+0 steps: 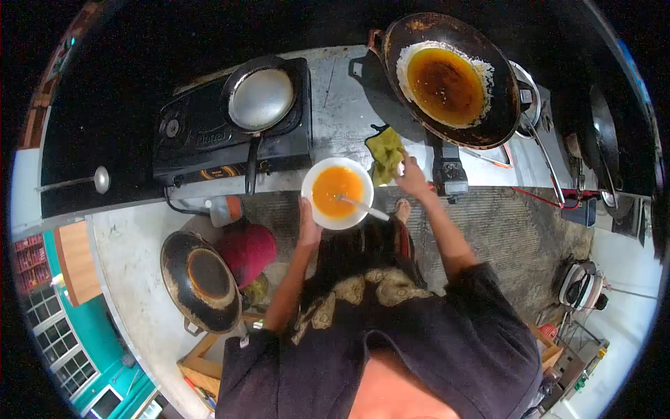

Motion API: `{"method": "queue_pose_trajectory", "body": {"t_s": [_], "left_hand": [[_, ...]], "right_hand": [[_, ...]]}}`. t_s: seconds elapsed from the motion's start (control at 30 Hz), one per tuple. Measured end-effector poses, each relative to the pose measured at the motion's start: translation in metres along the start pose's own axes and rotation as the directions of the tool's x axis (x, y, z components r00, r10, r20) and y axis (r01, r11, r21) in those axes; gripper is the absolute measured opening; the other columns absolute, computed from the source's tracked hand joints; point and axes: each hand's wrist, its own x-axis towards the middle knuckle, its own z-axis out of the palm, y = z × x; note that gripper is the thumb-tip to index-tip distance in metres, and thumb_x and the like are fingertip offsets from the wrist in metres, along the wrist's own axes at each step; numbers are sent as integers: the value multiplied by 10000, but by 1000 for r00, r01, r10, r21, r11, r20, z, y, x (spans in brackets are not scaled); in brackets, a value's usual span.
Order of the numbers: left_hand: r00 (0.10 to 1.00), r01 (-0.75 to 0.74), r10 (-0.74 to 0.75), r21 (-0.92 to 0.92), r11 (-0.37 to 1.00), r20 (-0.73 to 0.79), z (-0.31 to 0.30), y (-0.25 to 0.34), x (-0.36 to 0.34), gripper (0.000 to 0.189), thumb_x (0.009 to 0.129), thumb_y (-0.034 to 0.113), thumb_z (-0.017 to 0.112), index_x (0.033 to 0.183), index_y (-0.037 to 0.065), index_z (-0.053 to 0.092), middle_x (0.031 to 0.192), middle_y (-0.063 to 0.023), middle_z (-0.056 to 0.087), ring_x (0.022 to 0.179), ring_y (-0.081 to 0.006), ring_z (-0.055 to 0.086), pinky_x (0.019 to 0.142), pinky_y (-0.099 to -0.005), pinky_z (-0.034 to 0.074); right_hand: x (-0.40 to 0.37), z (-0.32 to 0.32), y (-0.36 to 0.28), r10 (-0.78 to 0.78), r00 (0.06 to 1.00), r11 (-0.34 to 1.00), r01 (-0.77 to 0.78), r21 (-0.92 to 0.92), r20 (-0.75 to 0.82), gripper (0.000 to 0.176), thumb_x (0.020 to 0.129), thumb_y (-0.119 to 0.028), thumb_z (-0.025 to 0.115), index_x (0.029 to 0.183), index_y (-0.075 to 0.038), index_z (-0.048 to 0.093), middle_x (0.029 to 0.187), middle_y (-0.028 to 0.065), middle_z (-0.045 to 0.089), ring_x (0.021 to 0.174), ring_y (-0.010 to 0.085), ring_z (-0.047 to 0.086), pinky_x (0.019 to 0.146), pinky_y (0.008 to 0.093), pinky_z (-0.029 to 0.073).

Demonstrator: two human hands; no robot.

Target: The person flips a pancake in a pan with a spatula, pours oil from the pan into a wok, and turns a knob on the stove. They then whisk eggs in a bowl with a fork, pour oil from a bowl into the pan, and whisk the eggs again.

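My left hand [308, 223] is closed on the side of a white bowl [336, 223], holding it up in front of the counter's edge. Orange-yellow liquid [335, 187] like beaten egg fills part of it. A utensil with a pale handle [373, 211] leans in the bowl; its head is under the liquid. My right hand [413, 179] grips a crumpled yellow-green cloth [386, 153] at the counter's front edge. Dark wet-looking marks show beside the cloth.
A frying pan [262, 99] sits on the black gas stove [202, 140], its handle pointing toward me. At back right is a large wok [436, 26] with brown oil. Another wok [179, 269] hangs at lower left. A ladle [102, 180] lies far left.
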Motion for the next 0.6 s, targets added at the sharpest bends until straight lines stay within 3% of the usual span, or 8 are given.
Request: {"method": "queue_pose_trajectory", "body": {"t_s": [0.07, 0.1, 0.23, 0.3, 0.4, 0.43, 0.5, 0.6], "left_hand": [[1000, -20, 19, 35, 999, 9, -9, 1, 2, 639, 944, 528, 254, 1371, 53, 262, 1363, -108, 374, 1237, -221, 396, 1030, -369, 328], [999, -25, 24, 55, 998, 25, -19, -2, 4, 588, 967, 472, 241, 1350, 27, 282, 1343, -120, 374, 1226, -210, 389, 1025, -347, 314], [998, 61, -62, 62, 996, 6, -1, 20, 4, 665, 930, 565, 283, 1355, 54, 311, 1319, -107, 438, 1204, -229, 447, 1015, -383, 350], [995, -95, 94, 137, 986, 11, -13, 0, 21, 543, 996, 386, 223, 1312, -43, 330, 1303, -154, 381, 1214, -218, 356, 1042, -330, 248], [998, -47, 42, 105, 993, 49, -11, -10, 42, 632, 949, 523, 288, 1372, 53, 270, 1333, -104, 401, 1221, -187, 410, 1016, -349, 340], [999, -27, 25, 91, 995, 23, -12, -18, 52, 606, 962, 487, 279, 1358, 29, 287, 1328, -110, 392, 1223, -190, 385, 1026, -339, 312], [1000, 12, -11, 51, 999, -24, -7, -32, 69, 557, 987, 416, 261, 1330, -19, 322, 1319, -124, 373, 1228, -195, 335, 1046, -319, 254], [1000, 16, -17, 48, 999, 5, 2, -50, 94, 586, 977, 453, 274, 1341, -4, 310, 1332, -116, 358, 1240, -188, 320, 1046, -312, 254]], "right_hand": [[20, 45, 21, 35, 999, 999, -35, -33, 3, 1041, 599, -368, 801, 1406, -187, 168, 1282, 310, 241, 1056, 489, 459, 807, 501, 480], [28, 63, 25, 58, 998, 989, -59, -137, -12, 1090, 572, -378, 821, 1417, -233, 149, 1284, 313, 251, 1051, 489, 466, 831, 510, 472], [61, 98, 65, -3, 999, 989, -3, -149, -39, 767, 645, -277, 761, 1302, -149, 385, 1255, 309, 334, 1072, 449, 474, 895, 461, 443], [69, 74, 52, 51, 996, 991, -59, -119, -68, 607, 657, -150, 732, 1209, -123, 481, 1209, 297, 405, 1062, 436, 483, 891, 459, 441], [85, 31, 65, -100, 992, 968, 78, -238, -82, 643, 677, -137, 695, 1241, -53, 397, 1183, 285, 455, 1092, 451, 434, 930, 450, 384], [83, 21, 71, -247, 961, 919, 192, -343, -126, 650, 691, -161, 685, 1260, -57, 388, 1197, 284, 454, 1104, 468, 414, 944, 446, 376], [77, 13, 76, -203, 966, 924, 136, -358, -157, 631, 705, -185, 685, 1251, -53, 397, 1200, 293, 446, 1096, 482, 414, 939, 468, 376], [36, 3, 57, -223, 921, 971, 182, -155, -318, 576, 736, -77, 649, 1248, 19, 405, 1238, 298, 370, 1106, 447, 428, 910, 486, 391]]}}
